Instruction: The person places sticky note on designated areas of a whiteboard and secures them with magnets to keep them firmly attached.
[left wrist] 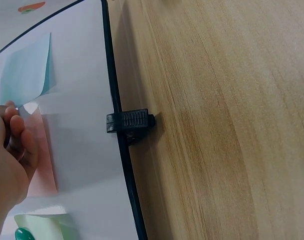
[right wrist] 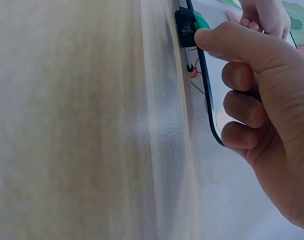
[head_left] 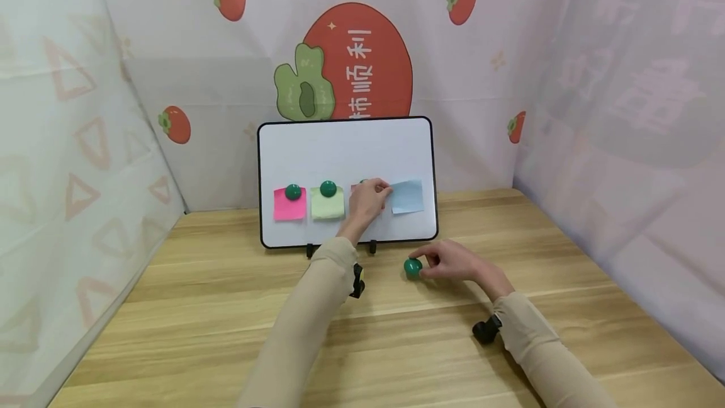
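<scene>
A light blue sticky note (head_left: pixel 408 197) lies against the white board (head_left: pixel 345 150), at the right of a row of notes. My left hand (head_left: pixel 368 201) pinches its left edge between thumb and fingertips. Behind that hand is a pink note (left wrist: pixel 41 160), mostly covered in the head view, with a green round magnet (head_left: pixel 364 181) peeking out above. Over the table in front of the board, my right hand (head_left: pixel 455 262) holds another green round magnet (head_left: pixel 413 268) between thumb and index finger. In the right wrist view its other fingers (right wrist: pixel 241 107) are curled in.
Left on the board, a bright pink note (head_left: pixel 289 206) and a pale green note (head_left: pixel 327 205) each carry a green magnet. Black clip feet (left wrist: pixel 129 121) support the board's lower edge on the wooden table (head_left: pixel 226 307). Printed cloth (head_left: pixel 464 87) hangs behind and at both sides.
</scene>
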Demonstrator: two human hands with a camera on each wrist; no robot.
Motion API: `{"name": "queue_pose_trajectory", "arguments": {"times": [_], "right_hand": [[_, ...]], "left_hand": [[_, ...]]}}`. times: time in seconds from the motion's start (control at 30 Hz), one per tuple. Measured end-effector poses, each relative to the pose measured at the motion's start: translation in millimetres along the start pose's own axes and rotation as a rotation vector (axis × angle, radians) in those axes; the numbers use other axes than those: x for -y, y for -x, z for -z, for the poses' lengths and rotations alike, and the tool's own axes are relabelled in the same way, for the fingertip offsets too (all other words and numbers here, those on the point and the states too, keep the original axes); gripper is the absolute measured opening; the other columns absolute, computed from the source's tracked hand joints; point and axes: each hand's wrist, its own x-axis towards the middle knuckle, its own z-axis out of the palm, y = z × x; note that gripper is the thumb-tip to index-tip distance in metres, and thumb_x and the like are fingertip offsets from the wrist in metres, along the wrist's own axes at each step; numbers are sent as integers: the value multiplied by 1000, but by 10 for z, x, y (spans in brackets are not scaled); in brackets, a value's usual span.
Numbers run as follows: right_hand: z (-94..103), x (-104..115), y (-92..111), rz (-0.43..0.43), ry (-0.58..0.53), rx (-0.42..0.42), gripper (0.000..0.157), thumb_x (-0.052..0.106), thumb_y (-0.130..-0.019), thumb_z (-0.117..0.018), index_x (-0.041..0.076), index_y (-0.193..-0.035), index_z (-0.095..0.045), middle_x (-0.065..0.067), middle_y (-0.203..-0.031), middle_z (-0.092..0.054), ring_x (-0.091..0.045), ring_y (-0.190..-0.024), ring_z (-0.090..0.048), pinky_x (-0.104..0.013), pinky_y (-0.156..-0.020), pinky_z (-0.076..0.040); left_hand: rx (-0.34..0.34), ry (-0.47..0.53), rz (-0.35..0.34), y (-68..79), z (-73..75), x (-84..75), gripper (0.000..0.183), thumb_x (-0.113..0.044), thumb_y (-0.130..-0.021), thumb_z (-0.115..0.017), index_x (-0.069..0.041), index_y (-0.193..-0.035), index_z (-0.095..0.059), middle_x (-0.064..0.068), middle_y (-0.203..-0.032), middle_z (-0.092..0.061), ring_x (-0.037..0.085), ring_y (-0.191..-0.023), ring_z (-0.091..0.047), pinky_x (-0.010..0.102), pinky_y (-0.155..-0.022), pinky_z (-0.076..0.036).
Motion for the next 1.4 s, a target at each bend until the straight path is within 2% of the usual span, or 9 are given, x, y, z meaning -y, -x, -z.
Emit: {"name": "queue_pose_trajectory", "arguments": {"times": [0.3,0.5,0.77,1.0,1.1,1.27,1.4], "right_hand": [[79,-27,-101,-17,105,-188,35,21,-89,-75,12,-122,-70,9,-68,-50,-4,-60,-43,-20,-55,-36],[228,-59,-235,32,173,-323,38,16,-88,-76,7,-124,-68,6,-65,-50,-5,-57,-41,-21,-53,-35],[380,-77,-462,76,295,-508,39,13,-87,-76,5,-124,-67,3,-63,-52,-5,-52,-38,-21,-51,-33],[468,-119,-648,103,373,-666,38,12,-87,-75,3,-123,-67,-2,-61,-58,-9,-49,-42,-23,-46,-33],[496,-127,-717,62,406,-703,38,14,-88,-75,6,-124,-67,-3,-62,-60,-11,-48,-43,-24,-46,-33],[501,-126,-826,0,449,-729,38,18,-89,-74,9,-125,-67,-4,-65,-63,-12,-48,-46,-25,-46,-33],[480,-120,-884,-26,460,-756,38,19,-89,-74,10,-125,-67,-5,-64,-64,-14,-47,-47,-26,-45,-34]], "left_hand": [[13,-18,-12,11,-13,7,22,-30,-99,-62,-14,-108,-74,0,-80,-72,8,-54,-59,22,-52,-42],[12,-26,-15,5,-27,19,21,-30,-99,-62,-15,-108,-74,1,-83,-73,8,-54,-60,22,-55,-44],[-8,-31,-29,2,-38,19,19,-28,-98,-63,-14,-104,-74,0,-71,-69,8,-53,-58,21,-51,-41],[-25,-68,-46,-10,-16,-24,18,-25,-98,-63,-12,-103,-75,-1,-69,-69,7,-52,-58,22,-53,-44],[-38,-89,-61,-21,-1,-39,18,-25,-98,-63,-11,-102,-75,-1,-68,-69,6,-52,-57,21,-53,-42],[-20,-118,-63,-58,10,-45,19,-26,-98,-63,-13,-103,-75,-1,-70,-71,7,-55,-59,20,-53,-42],[-17,-228,-106,-81,8,-53,19,-27,-99,-62,-14,-105,-74,0,-79,-74,7,-59,-60,20,-54,-43]]}}
